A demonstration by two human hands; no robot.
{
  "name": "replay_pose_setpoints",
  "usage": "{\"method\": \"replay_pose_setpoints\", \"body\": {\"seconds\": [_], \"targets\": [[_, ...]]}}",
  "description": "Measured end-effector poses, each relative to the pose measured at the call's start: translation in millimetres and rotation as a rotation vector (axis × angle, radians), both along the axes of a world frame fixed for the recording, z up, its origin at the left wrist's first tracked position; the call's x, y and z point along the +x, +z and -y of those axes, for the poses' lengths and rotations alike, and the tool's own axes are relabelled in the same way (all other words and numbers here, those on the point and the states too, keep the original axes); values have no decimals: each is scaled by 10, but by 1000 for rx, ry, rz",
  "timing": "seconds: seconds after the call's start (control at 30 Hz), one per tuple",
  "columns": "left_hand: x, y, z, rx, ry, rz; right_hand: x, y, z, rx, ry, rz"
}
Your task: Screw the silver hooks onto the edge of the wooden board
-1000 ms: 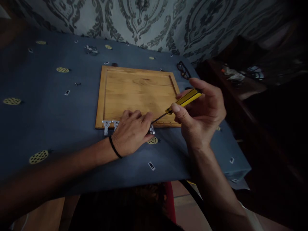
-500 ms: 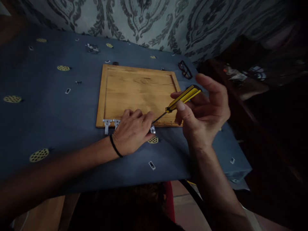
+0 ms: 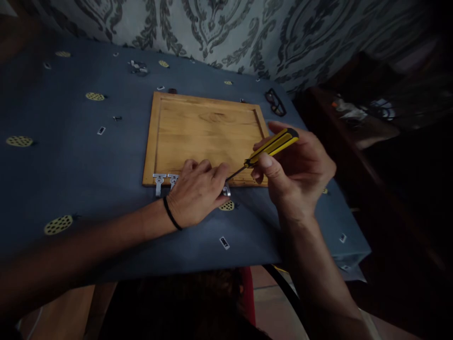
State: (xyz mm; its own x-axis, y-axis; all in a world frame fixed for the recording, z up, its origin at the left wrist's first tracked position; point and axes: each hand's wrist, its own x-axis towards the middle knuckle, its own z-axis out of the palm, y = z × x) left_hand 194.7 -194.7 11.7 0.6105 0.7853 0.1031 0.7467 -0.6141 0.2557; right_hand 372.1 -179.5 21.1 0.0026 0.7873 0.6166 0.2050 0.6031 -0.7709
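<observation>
A wooden cabinet door (image 3: 208,134) lies flat on the cloth-covered table. My right hand (image 3: 299,177) grips a yellow and black screwdriver (image 3: 272,147) by its handle, thumb against the side. The slanting shaft points down and left to a metal hinge (image 3: 227,191) at the door's near edge. My left hand (image 3: 198,191), with a black band at the wrist, is curled over that hinge and presses it to the wood; its fingers hide most of the hinge and the screwdriver's tip. Left of this hand, two more hinges (image 3: 159,183) sit along the same edge, one partly covered.
Metal hardware (image 3: 138,67) lies at the back left of the blue patterned tablecloth (image 3: 116,160), and a small screw-like piece (image 3: 116,118) is nearer. Folded glasses (image 3: 275,102) rest by the door's far right corner. A patterned curtain or wall covering (image 3: 208,28) rises behind.
My right hand's raised fingers have come down and closed nearer to the screwdriver handle, which has turned slightly. My left hand stays over the hinge. The view has shifted a little.
</observation>
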Motion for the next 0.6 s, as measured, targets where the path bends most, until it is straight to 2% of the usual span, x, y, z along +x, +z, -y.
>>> {"method": "replay_pose_setpoints", "body": {"seconds": [0.17,0.4,0.6], "targets": [[4,15,-3,-19,-6,-3,42,-40,-5,-42,29,22],[-1,-23,4,24,-8,13,7,-12,-25,25,70,-33],[5,-29,5,32,-6,7,-25,17,-4,-55,71,-133]]}}
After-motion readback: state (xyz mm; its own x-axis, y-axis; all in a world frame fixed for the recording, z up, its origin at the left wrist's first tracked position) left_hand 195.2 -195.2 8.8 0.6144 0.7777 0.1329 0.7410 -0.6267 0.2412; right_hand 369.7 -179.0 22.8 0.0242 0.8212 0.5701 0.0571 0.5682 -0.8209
